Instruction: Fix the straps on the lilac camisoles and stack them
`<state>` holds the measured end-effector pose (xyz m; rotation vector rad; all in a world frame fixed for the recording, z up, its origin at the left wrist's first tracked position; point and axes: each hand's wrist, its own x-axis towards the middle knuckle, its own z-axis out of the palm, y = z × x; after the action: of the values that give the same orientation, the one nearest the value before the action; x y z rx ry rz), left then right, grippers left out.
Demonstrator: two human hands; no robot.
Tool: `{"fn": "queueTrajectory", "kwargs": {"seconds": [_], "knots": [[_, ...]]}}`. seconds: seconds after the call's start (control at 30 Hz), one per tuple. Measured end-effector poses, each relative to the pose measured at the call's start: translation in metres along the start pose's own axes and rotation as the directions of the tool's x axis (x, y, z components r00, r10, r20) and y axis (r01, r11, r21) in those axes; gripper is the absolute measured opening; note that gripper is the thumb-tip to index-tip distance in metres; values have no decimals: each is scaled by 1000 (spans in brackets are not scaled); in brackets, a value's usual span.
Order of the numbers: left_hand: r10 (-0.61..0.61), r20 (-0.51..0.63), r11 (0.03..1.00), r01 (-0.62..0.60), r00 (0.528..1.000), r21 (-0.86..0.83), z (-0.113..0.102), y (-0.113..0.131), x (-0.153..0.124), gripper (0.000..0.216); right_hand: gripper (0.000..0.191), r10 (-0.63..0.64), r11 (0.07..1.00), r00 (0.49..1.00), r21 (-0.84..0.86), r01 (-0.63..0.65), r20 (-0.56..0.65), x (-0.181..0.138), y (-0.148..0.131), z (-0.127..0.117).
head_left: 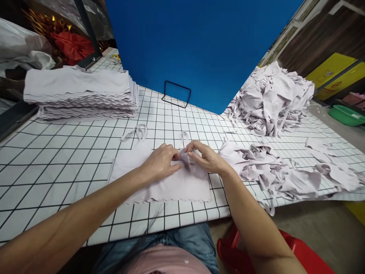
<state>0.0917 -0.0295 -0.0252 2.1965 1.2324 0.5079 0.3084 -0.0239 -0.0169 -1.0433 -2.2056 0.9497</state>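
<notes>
Pale lilac scallop-hemmed fabric top (171, 186) lies flat on the white black-gridded table (57, 163), at its near edge. Left hand (162, 161) rests palm down on it, forearm angled in from the lower left, fingers curled and pinching a fold at the upper edge. Right hand (205, 156) is opposite, wrist bent inward, thumb and forefinger closed on the same fold, the two hands' fingertips nearly meeting.
</notes>
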Motion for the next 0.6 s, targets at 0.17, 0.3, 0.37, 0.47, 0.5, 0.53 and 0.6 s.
{"fn": "queueTrajectory", "kwargs": {"seconds": [0.17,0.3,0.37,0.47,0.5,0.53,0.6], "knots": [[-29,-54,998,27,998,-49,8,2,-4,15,14,74,987,995,140,-83,67,-2,-4,2],[-53,-58,992,46,997,-117,13,2,-6,14,12,96,993,991,63,-102,94,-1,-6,6],[-46,-61,992,39,997,-118,16,1,-7,11,10,105,994,988,26,-109,115,0,-7,8],[-38,-71,996,32,997,-86,19,0,-7,9,11,117,993,984,6,-119,134,2,-7,13],[-40,-75,996,34,996,-79,20,-1,-7,10,11,122,992,983,9,-124,135,2,-7,14],[-43,-80,997,37,996,-73,21,-1,-7,11,12,126,992,983,16,-129,136,2,-7,15],[-51,-86,997,45,995,-69,22,-1,-7,13,14,132,990,982,33,-137,135,2,-6,18]]}}
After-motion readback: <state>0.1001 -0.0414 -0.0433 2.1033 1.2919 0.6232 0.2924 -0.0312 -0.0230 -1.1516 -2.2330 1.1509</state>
